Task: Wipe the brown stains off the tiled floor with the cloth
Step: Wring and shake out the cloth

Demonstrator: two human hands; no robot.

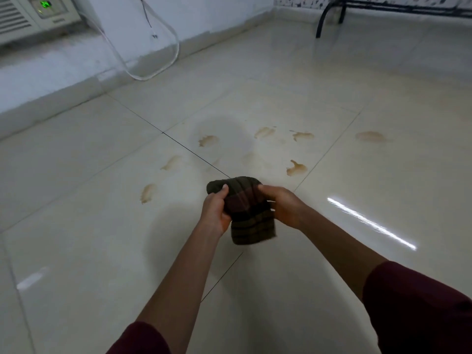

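Observation:
A dark striped cloth (242, 208) is bunched up in the air above the cream tiled floor (332, 98). My left hand (215, 210) grips its left side and my right hand (283, 205) grips its right side. Several brown stains lie on the tiles beyond the cloth: one at the left (147, 192), one further up (171, 162), one near the middle (209, 140), one close to my right hand (296, 168), and a paler one far right (370, 136).
An air-conditioning unit (30, 16) with a green display sits at the top left by the wall. A white hose (143, 72) loops down onto the floor. A black metal frame leg (323, 19) stands at the top right.

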